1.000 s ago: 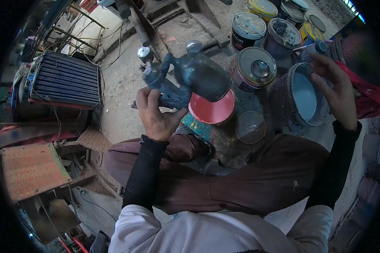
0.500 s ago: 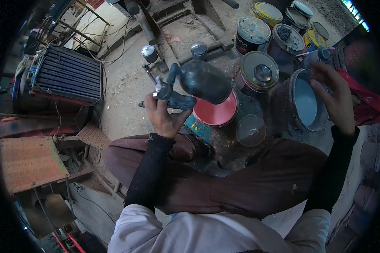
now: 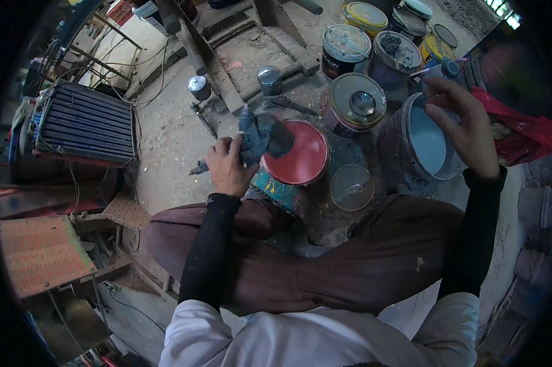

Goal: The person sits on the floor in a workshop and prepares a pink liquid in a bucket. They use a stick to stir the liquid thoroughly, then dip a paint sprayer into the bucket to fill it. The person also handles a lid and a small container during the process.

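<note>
My left hand (image 3: 229, 170) is closed around a dark, paint-stained spray gun (image 3: 250, 139). The gun's cup (image 3: 279, 137) is blurred and overlaps the left rim of a bucket of pinkish-red paint (image 3: 305, 160); whether it touches the rim I cannot tell. Over on the right, my right hand (image 3: 475, 136) hangs above the rim of a large bucket of pale blue liquid (image 3: 428, 142). Its fingers are bent but apart, with nothing seen between them. A round translucent lid (image 3: 352, 188) lies on the floor between the two buckets, close to my legs.
Lidded paint buckets crowd the far right, among them a grey-lidded one (image 3: 357, 103) with a small metal cup on top. Two metal cups (image 3: 199, 88) and another spray gun (image 3: 204, 120) lie beyond my left hand, near a metal frame (image 3: 227, 92). A red cloth (image 3: 514, 131) is at right.
The spray gun has turned in my left hand, its cup swinging downward and foreshortened. My right hand stays above the blue bucket. The whole view has shifted slightly.
</note>
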`<state>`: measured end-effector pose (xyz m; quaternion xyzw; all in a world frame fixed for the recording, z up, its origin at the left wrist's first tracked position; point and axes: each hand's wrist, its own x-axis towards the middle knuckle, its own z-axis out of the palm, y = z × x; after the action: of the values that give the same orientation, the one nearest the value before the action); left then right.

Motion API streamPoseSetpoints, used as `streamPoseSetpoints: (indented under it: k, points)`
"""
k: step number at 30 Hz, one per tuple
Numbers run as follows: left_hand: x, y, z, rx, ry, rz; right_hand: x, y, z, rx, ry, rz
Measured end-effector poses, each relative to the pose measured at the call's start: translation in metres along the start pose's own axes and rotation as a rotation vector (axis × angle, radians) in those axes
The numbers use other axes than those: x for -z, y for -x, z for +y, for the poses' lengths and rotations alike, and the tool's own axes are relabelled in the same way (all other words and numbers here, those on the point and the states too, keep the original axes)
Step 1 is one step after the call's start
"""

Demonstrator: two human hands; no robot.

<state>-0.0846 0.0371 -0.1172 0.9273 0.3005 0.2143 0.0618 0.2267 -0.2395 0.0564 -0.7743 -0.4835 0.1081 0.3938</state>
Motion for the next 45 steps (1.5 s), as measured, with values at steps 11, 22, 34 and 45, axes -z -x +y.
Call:
streamPoseSetpoints:
  k: [11,22,34,45]
  points:
    - [0.013,0.006,0.002,-0.075,-0.002,0.231,-0.002,-0.001,-0.001,-0.037,0.039,-0.014]
    - [0.023,-0.004,0.015,-0.038,0.256,0.432,-0.007,0.001,-0.007,-0.081,0.031,-0.024]
    - [-0.002,-0.002,-0.056,0.748,1.109,-0.179,-0.009,0.005,-0.001,0.029,0.075,-0.1]
    - [-0.042,-0.002,-0.098,1.158,1.606,-0.146,-0.013,0.002,0.01,0.001,0.118,-0.313]
